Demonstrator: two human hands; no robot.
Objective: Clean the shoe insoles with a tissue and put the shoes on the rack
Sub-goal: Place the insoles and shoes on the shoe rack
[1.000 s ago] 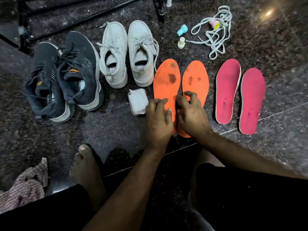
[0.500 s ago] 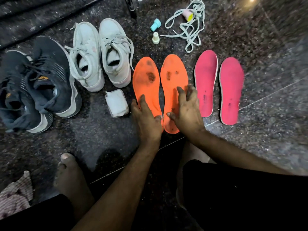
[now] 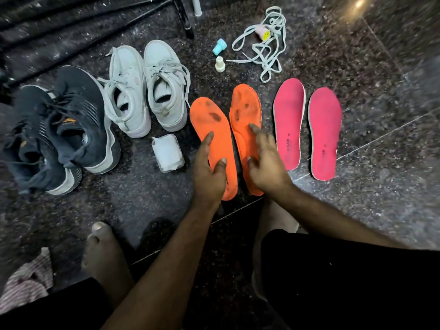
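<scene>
**Both hands flat on the orange pair**

While the left hand (image 3: 209,172) lay over the heel end of the left orange insole (image 3: 214,136) half a second ago, it now reaches further up it, fingers straight and loosely spread, forefinger stretched toward the middle and thumb pressing on the insole's right edge. Over on the right orange insole (image 3: 246,129), the right hand (image 3: 267,160) has slid up too, fingers extended and flat on the surface, holding nothing. The two insoles now sit slightly apart, a dark gap between them where they nearly touched before.

Both orange insoles lie in the centre of the frame, long axes running top to bottom, toes toward the top, heels toward the person, dark smudges on the forefoot areas. Right of them the pink insoles (image 3: 307,129) lie parallel, the same way round. Just left of the left hand sits the white tissue pack (image 3: 167,152). Above it stand the white sneakers (image 3: 145,89), toes toward the top; the dark sneakers (image 3: 59,129) are at the left edge, one leaning on the other. Loose laces (image 3: 266,44) lie at top centre on the speckled dark floor (image 3: 369,210).
</scene>
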